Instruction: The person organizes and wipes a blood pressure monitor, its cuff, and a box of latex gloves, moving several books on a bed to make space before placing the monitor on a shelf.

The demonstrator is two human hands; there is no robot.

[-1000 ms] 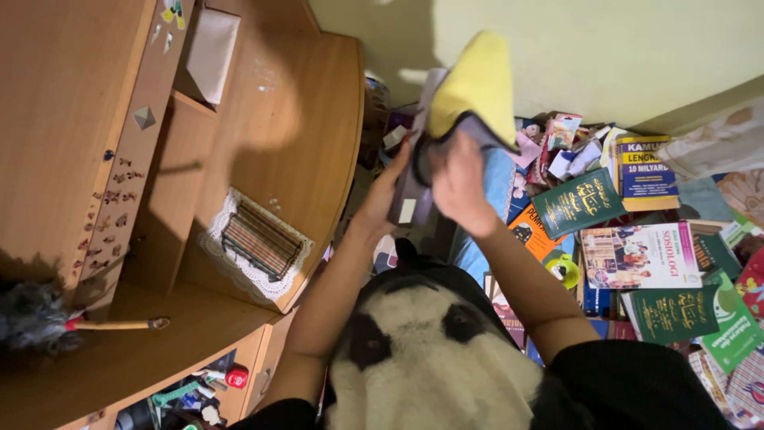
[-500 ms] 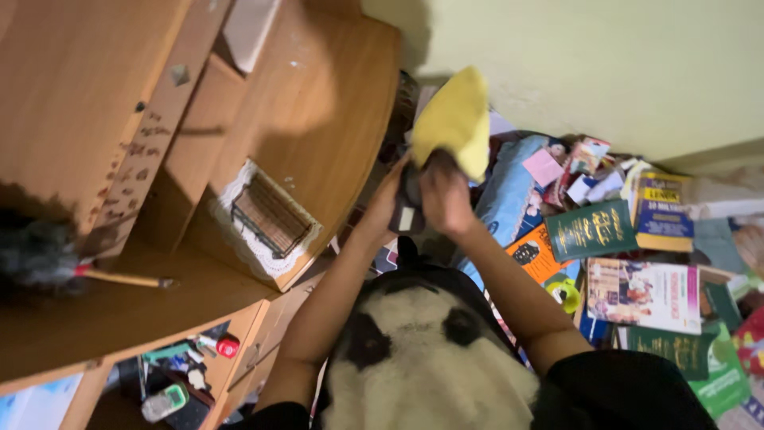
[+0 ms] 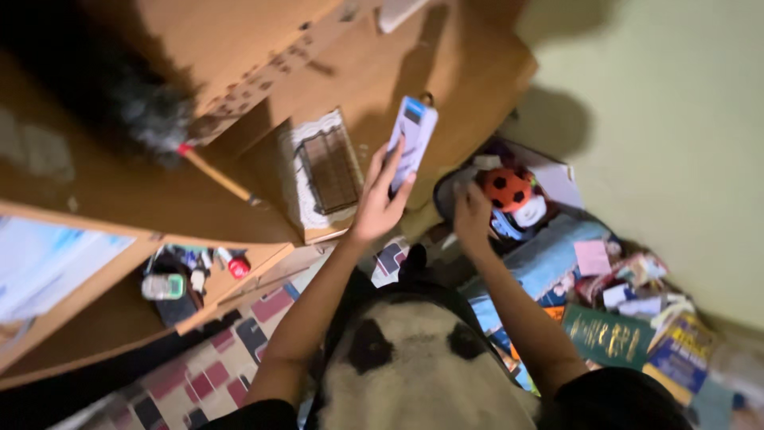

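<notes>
Far to the left of your fingers, a dark feather duster [image 3: 135,111] lies on the wooden desk [image 3: 95,183], its stick pointing toward your left hand [image 3: 378,203]. Just left of that hand sits a small brown woven mat on a white lace-edged cloth [image 3: 326,171].

Your left hand is closed around a slim white and blue box [image 3: 412,143]. The fingers wrap its lower end and the upper half stands free above them, over the desk edge. That grip looks shallow to me: held so low, the box could tip or slide out and drop into the clutter below.

To the right, your right hand [image 3: 473,215] reaches into the pile on the floor. I cannot tell whether its fingers are curled on anything. An orange and black toy ball [image 3: 507,189] lies just beyond the fingertips; a nudge could send it rolling among the books [image 3: 609,334] further right.
</notes>
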